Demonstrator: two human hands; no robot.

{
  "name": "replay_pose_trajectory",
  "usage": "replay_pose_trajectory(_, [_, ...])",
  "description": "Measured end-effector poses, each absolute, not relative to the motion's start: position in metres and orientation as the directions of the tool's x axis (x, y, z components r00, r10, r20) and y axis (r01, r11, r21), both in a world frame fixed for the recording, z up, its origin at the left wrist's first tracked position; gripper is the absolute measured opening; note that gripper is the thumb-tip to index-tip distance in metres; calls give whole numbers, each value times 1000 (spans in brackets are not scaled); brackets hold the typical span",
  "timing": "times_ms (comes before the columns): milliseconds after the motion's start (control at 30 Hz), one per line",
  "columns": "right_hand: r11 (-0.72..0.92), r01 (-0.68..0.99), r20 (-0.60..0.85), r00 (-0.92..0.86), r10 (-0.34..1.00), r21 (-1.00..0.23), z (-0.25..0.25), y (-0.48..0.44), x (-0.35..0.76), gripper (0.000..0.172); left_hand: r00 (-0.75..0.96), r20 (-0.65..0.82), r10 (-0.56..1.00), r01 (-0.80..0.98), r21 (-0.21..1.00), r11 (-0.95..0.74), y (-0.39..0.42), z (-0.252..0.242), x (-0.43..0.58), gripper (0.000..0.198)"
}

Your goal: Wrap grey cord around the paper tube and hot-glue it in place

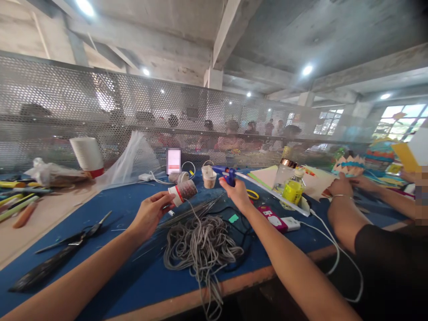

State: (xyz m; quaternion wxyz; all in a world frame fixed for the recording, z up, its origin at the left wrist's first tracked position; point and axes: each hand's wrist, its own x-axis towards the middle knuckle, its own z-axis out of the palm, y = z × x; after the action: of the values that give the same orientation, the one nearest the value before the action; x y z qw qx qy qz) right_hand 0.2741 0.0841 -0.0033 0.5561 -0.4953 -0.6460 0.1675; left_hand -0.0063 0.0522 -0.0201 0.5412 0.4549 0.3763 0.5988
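Note:
My left hand (149, 214) is closed round the white end of a small cup wrapped in grey cord (183, 192), holding it on its side above the blue table. A strand of cord runs from it down to a loose grey pile of cord (200, 245) near the front edge. My right hand (236, 192) grips a blue glue gun (227, 174), nozzle pointing left toward the cup. A bundle of thin wires (197, 208) lies under the cup.
Black scissors (80, 235) lie at left. Two small cups (209, 176), a white power strip (284, 222), a yellow bottle (293, 189) and a stack of white cups (87, 156) stand about. A person's hands (341, 185) work with coloured paper at right. A perforated metal screen (133, 111) backs the table.

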Motion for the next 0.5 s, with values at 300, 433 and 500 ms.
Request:
replay_pose_trajectory(300, [611,393,594,-180,784,-687,-3,43,234,27,-4,141,990,-270,953,-137,52,-19,-6,21])
replay_pose_trajectory(433, [611,423,569,-236,788,-669,-3,41,233,30,8,140,990,-299,945,-131,51,-19,-4,20])
replay_pose_trajectory(500, [628,453,577,-265,773,-633,-3,40,234,31,7,141,990,-301,944,-132,51,-18,-4,19])
